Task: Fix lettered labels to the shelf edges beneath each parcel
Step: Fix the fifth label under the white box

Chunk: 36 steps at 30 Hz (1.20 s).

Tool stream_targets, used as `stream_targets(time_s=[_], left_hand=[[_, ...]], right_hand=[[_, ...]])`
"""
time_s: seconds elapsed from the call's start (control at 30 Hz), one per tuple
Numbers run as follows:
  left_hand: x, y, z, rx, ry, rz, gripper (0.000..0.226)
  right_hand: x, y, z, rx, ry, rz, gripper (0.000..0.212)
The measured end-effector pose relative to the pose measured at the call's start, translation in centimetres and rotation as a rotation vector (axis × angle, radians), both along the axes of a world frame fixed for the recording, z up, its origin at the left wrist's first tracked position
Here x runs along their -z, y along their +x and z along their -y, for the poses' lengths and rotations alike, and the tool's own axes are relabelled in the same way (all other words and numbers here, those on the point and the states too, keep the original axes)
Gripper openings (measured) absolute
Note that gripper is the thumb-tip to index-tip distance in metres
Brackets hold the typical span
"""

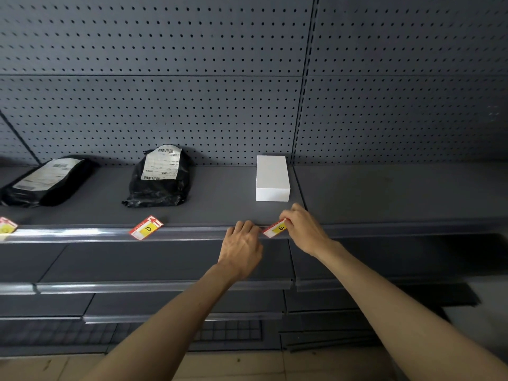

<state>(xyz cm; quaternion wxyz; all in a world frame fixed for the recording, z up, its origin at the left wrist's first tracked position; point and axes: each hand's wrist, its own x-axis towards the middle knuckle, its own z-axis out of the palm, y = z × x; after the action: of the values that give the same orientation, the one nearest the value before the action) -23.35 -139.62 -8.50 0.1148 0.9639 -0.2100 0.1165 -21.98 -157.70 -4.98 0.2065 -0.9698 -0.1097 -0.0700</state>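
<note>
The E label is pinched at its right end by the right hand and touched at its left end by the curled fingers of the left hand, on the shelf edge just below the white box. The D label sits well left of the fingers, beneath a black parcel.

Top shelf, left to right: two bagged parcels, then a box; on the edge below, label D under the second bag, label E under the box, between both hands.
</note>
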Motion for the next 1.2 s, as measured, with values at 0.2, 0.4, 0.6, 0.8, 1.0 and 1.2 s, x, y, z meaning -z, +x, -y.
stream_targets(time_s=[0.2,0.4,0.6,0.8,1.0,1.2], left_hand=[[-2.7,1.2,-2.1,-0.012,-0.039,-0.009,0.028],[-6.5,1.1,-11.3,-0.117,-0.026,0.024,0.028],[-9.7,-1.6,-26.3,-0.326,-0.016,0.093,0.025],[-13.2,-7.3,-44.7,-0.520,0.027,0.142,0.033],[-16.8,-13.7,-61.9,-0.653,0.038,0.140,0.029],[-18.2,-17.7,-75.1,-0.732,0.054,0.141,0.033]], right_hand=[[-2.5,-0.4,-0.9,0.020,-0.024,0.071,0.024],[-5.7,0.0,-9.5,-0.143,-0.077,0.182,0.025],[-8.8,0.1,-25.0,-0.330,-0.098,0.230,0.033],[-10.8,-1.8,-43.3,-0.506,-0.121,0.246,0.042],[-12.5,-5.3,-60.8,-0.605,-0.074,0.255,0.047],[-13.1,-7.6,-74.8,-0.680,-0.058,0.225,0.045]])
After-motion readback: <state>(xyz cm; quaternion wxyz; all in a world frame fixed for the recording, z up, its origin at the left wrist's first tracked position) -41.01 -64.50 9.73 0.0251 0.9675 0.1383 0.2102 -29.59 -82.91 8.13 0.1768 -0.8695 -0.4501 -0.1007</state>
